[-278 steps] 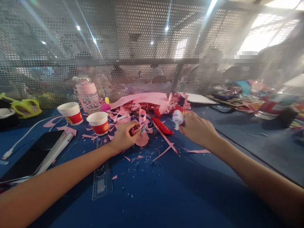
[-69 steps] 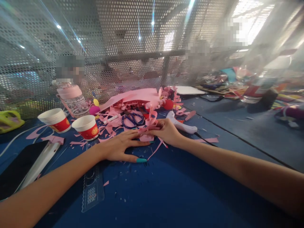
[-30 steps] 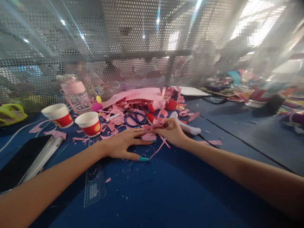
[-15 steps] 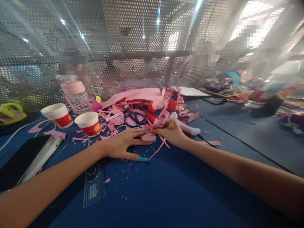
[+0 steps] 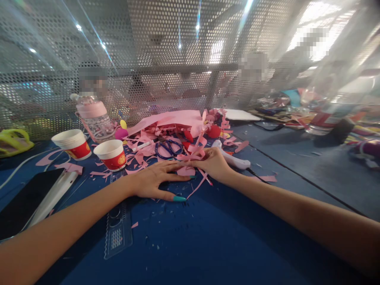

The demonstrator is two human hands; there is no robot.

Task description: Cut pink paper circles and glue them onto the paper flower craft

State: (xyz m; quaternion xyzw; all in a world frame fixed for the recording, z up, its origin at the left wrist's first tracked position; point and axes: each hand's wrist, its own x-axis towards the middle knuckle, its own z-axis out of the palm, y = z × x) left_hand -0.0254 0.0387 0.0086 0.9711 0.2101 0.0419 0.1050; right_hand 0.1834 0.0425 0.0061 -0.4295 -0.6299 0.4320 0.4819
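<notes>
Nearest to us, the bare blue table carries tiny flecks of debris, and a clear stencil ruler lies flat, its far part passing under the left forearm. Off to the left we see a dark-screened phone. Past the ruler, the left hand is palm down, fingers spread and thumb held well away from them; we cannot tell whether its fingertips press on the paper. Facing it, the right hand pinches a pink paper piece between thumb and fingers, so the piece sits between the two hands, with its curled strip standing up. Just beside the right hand, we find a white glue gun on its side. A little farther come a red-and-white paper cup, blue-handled scissors and pink scraps. Beyond these we make out a large pink sheet, a pink-lidded bottle and, behind everything, a perforated metal screen.
</notes>
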